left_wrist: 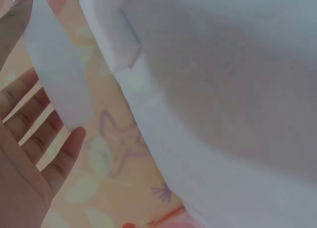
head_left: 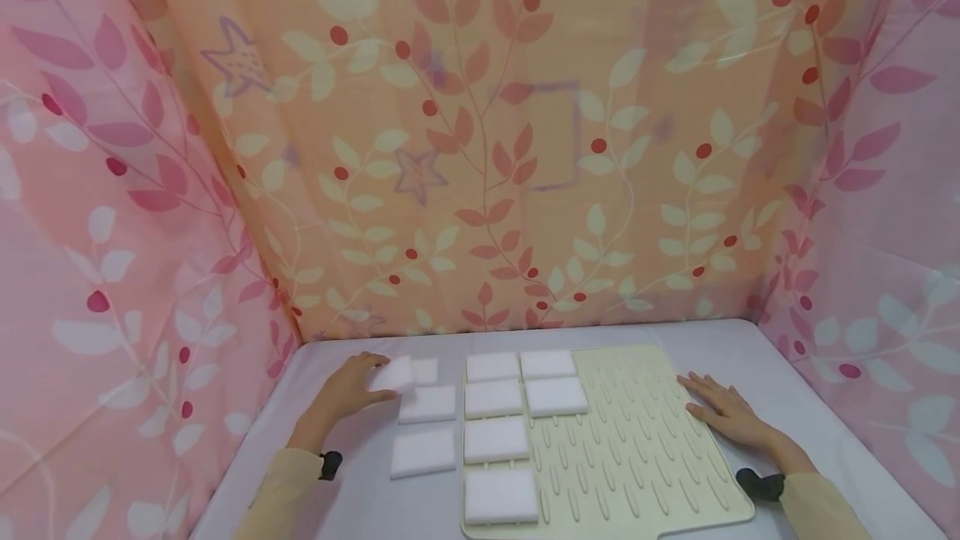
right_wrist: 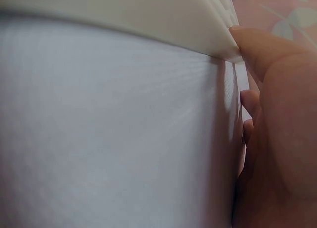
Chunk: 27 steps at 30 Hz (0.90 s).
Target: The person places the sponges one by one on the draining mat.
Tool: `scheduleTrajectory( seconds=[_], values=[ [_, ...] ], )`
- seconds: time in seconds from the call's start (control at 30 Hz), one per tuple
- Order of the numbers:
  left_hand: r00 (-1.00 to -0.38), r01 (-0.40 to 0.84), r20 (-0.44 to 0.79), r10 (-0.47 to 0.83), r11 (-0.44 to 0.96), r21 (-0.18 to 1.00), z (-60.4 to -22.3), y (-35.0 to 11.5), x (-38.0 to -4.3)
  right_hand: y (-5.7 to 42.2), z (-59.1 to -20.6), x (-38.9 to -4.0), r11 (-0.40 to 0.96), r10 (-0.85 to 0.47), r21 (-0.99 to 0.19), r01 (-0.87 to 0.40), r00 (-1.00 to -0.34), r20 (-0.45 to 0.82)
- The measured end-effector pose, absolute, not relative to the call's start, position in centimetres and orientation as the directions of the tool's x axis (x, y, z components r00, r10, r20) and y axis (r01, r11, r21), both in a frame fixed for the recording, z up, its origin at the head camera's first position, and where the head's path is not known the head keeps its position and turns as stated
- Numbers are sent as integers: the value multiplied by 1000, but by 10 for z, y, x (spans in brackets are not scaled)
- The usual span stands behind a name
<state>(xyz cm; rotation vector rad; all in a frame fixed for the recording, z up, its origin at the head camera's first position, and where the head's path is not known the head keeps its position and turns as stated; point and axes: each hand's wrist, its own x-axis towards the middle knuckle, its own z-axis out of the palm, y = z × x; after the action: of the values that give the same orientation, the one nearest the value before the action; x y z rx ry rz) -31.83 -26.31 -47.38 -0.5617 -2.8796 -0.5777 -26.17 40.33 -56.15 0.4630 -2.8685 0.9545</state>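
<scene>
My left hand (head_left: pixel 347 394) pinches a white sponge (head_left: pixel 393 374) between thumb and fingertips, tilted, at the table's left. In the left wrist view the same sponge (left_wrist: pixel 59 74) spans from thumb to fingers. Under and beside it lie a sponge at the back (head_left: pixel 426 370), another sponge (head_left: pixel 427 404) in the middle and a front sponge (head_left: pixel 423 452). A cream ridged mat (head_left: pixel 630 440) bears several more sponges in two columns on its left side. My right hand (head_left: pixel 729 413) rests at the mat's right edge, its thumb (right_wrist: pixel 262 47) touching the rim, fingers on the tablecloth.
A white cloth covers the table (head_left: pixel 345 498). Patterned curtains stand around it: an orange curtain (head_left: pixel 480 148) behind, a pink curtain (head_left: pixel 112 273) at left and another curtain (head_left: pixel 885 232) at right. Bare ridges show over the mat's middle and right.
</scene>
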Motion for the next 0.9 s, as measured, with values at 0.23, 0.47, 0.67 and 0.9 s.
scheduleTrajectory(
  seconds=[0.23,0.47,0.67,0.9],
  values=[
    [-894,438,245,375,848,298,-475,-244,-315,403,-561,-262,754,-266,-574,-319,-948,177],
    [-885,457,247,395,838,298,-482,-224,-317,403,-560,-262,749,-256,-590,-300,-953,160],
    [-857,507,277,435,807,302,-484,-206,-314,402,-561,-262,757,-257,-579,-304,-952,164],
    [-820,567,290,494,770,292,-479,-178,-305,403,-560,-262,757,-264,-572,-316,-949,174]
  ],
)
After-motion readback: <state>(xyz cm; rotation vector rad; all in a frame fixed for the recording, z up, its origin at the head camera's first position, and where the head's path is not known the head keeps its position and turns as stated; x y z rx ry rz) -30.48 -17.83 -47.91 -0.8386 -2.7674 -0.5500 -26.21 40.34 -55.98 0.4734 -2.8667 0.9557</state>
